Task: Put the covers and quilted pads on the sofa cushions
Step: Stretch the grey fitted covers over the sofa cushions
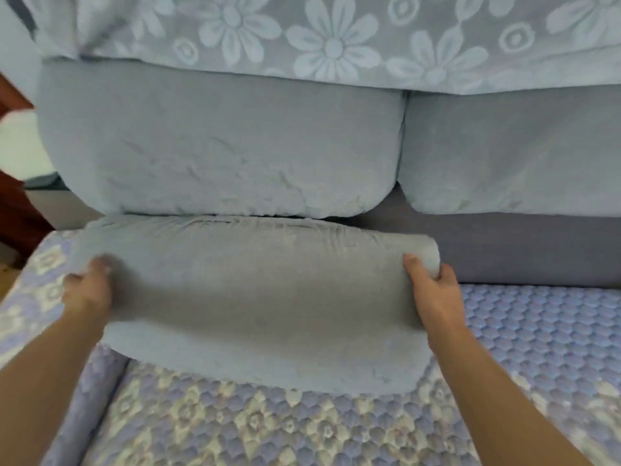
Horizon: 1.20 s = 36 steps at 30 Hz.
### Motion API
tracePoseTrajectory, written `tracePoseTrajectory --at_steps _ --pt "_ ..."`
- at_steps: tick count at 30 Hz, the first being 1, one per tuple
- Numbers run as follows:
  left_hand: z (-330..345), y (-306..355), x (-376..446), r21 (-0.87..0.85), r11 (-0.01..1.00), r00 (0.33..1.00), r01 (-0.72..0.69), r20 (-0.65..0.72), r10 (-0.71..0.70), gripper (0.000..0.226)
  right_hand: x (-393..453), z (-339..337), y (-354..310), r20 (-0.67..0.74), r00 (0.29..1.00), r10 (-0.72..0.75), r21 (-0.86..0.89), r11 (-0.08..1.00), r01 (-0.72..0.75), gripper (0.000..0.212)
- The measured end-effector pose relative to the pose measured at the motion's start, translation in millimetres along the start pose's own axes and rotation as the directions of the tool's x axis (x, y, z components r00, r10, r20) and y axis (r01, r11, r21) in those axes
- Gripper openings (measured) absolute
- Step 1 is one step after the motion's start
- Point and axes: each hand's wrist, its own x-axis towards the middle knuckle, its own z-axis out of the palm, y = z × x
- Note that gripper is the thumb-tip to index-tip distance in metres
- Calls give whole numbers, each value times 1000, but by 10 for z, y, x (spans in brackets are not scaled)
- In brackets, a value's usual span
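A light blue covered cushion (262, 297) lies tilted over the sofa seat, its far edge against the base of the back cushions. My left hand (88, 287) grips its left end, blurred. My right hand (433, 290) grips its right end, thumb on top and fingers curled round the corner. Under it the seat carries a blue quilted pad (537, 348) with pale flower patches near the front. Two light blue back cushions stand behind, the left back cushion (218, 146) and the right back cushion (510, 149).
A blue flowered throw (336, 38) hangs over the sofa back. A bare darker strip of sofa (521, 250) shows under the right back cushion. Dark red wooden furniture (16, 210) stands at the far left beside the quilted armrest (37, 284).
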Motion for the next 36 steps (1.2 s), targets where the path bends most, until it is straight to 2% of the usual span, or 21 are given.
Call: tracePoseTrajectory --at_steps 2,3,5,7,8,10,11,13,14,16,19,21,22,24,25,26,27,29,31,32,36 --pt "70 -12 93 281 941 981 -188 89 170 75 -86 504 -99 0 992 -126 14 992 126 56" --pt "160 11 81 421 826 927 -375 141 349 73 -98 664 -142 -61 986 -154 6 988 155 52" --pt "345 218 -96 516 486 675 -705 280 682 66 -57 806 -144 -161 978 -130 -57 991 122 52" --pt "542 399 -37 500 217 471 -839 466 749 67 -13 828 -83 -222 970 -97 -154 986 64 58" --pt "618 502 -22 494 172 458 -852 545 702 71 -8 855 -84 -281 942 -181 -268 958 104 58" --pt "784 626 78 534 129 491 -836 622 609 72 -38 1018 -173 -293 785 -546 -541 771 335 47" --pt "874 656 141 563 126 521 -817 627 579 67 -72 1173 -239 -164 682 -713 -637 604 478 40" --pt "992 721 194 604 125 565 -788 627 537 60 -141 1547 -345 225 553 -802 -636 310 707 38" --pt "1053 751 219 617 132 585 -776 624 517 60 -161 1740 -356 367 530 -765 -625 219 749 46" --pt "1199 809 247 627 170 609 -760 596 523 61 -70 2016 -353 480 590 -649 -688 139 712 65" --pt "1225 700 133 546 299 556 -783 397 730 57 119 2078 -350 427 637 -642 -719 186 670 64" --pt "1048 305 11 382 372 464 -846 183 867 40 7 1953 -267 355 542 -762 -655 211 726 53" --pt "928 28 -59 325 436 483 -839 78 872 36 -113 1848 -139 302 497 -813 -615 233 754 47" --pt "671 -584 -142 168 769 764 -616 -111 636 51 -437 1604 343 212 524 -825 -582 325 746 42" --pt "580 -915 -132 42 925 910 -378 -169 379 61 -605 1485 632 180 595 -783 -574 408 710 40" --pt "517 -1200 -138 -114 988 984 -104 -159 85 66 -768 1387 926 127 695 -707 -543 537 646 38" --pt "489 -1414 -159 -296 945 985 135 -59 -160 65 -921 1327 1155 48 810 -585 -462 706 537 32" --pt "551 -1641 -185 -585 706 917 399 256 -307 63 -1021 1365 1386 -156 971 -180 -104 981 165 30" --pt "716 -1555 -80 -675 575 882 463 414 -224 79 -778 1515 1424 -176 960 219 303 940 -159 32" --pt "832 -1477 24 -674 579 878 459 442 -181 92 -545 1637 1388 -124 941 314 373 894 -249 37" --pt "1180 -1405 385 -589 703 872 400 479 -95 121 -141 1985 1251 -60 927 370 368 871 -324 56"
